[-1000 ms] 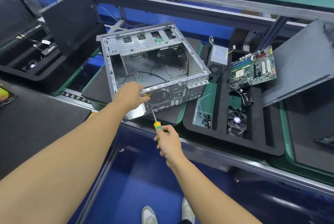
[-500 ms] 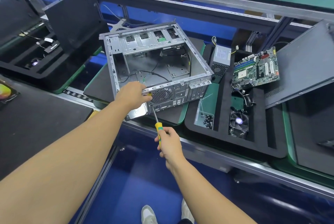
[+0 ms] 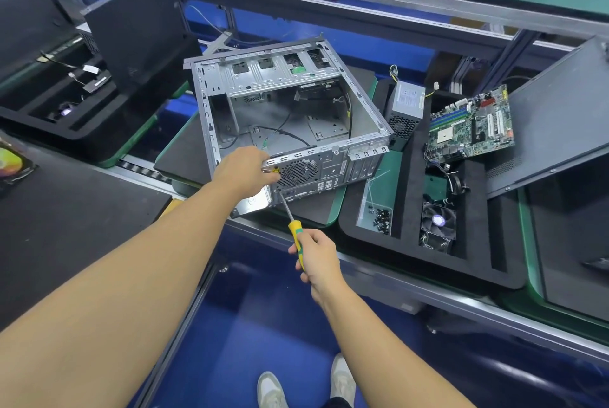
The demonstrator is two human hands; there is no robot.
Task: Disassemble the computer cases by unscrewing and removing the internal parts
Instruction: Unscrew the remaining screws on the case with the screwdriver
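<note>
A black foam tray with cut-out compartments (image 3: 408,196) sits just beside a green-rimmed dark pallet (image 3: 333,214). Two pale shoes (image 3: 271,389) stand on the blue floor (image 3: 257,308)

bright, even overhead light, soft shadows, wide-angle bending at edges, perhaps slight blur.

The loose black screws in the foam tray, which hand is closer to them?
Right. The right hand, gripping the screwdriver, sits just left of the screws, nearer the person. The left hand holds the rear edge of the computer case, farther left.
</note>
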